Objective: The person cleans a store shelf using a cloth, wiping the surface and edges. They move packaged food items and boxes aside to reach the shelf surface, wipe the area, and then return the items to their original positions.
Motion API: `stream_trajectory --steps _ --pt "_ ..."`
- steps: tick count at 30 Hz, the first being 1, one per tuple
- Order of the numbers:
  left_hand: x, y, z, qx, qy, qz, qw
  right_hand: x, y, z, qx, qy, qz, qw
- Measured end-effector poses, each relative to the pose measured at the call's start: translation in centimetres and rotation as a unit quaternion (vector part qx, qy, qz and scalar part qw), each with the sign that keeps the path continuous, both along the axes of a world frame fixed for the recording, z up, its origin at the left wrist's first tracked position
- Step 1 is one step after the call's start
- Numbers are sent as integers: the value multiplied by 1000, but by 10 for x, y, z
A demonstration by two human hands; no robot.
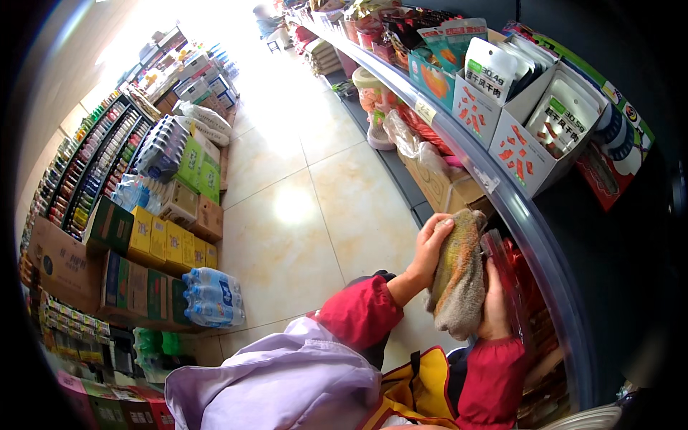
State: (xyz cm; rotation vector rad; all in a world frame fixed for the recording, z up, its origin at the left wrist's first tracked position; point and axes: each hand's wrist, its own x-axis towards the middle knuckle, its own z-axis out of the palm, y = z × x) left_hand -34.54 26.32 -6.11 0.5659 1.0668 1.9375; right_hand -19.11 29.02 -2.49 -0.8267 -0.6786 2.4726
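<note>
A worn grey towel (461, 274) with yellow and orange patches is bunched up in front of me. My left hand (427, 250) grips its upper left side, thumb on top. Along the towel's lower right side is my right hand (495, 309), thumb pointing up and most fingers hidden. A clear plastic package (502, 263) with red showing through lies against this hand, apparently held in it, close to the towel. Both hands are just left of the curved, transparent shelf edge (537, 231).
White snack boxes (520, 153) and hanging-type pouches (492, 70) fill the upper shelf. Below it stands an open cardboard carton (438, 185). Across the tiled floor (269, 215) are shrink-wrapped water bottles (215, 298), yellow cartons (161, 236) and bottle racks (91, 161). A person (269, 24) sits far off.
</note>
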Motion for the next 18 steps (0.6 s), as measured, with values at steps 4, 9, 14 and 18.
stream_trajectory --steps 4,9,14,18 --pt "-2 -5 3 22 133 49 990 -1 -6 3 -34 29 32 999" --pt "-1 -5 1 10 189 54 980 2 -8 0 34 41 9 999" --pt "2 -1 -8 -45 225 39 973 -1 -3 5 146 3 -89 985" --pt "5 -1 -8 -84 237 6 968 -1 -5 12 180 -9 -153 972"
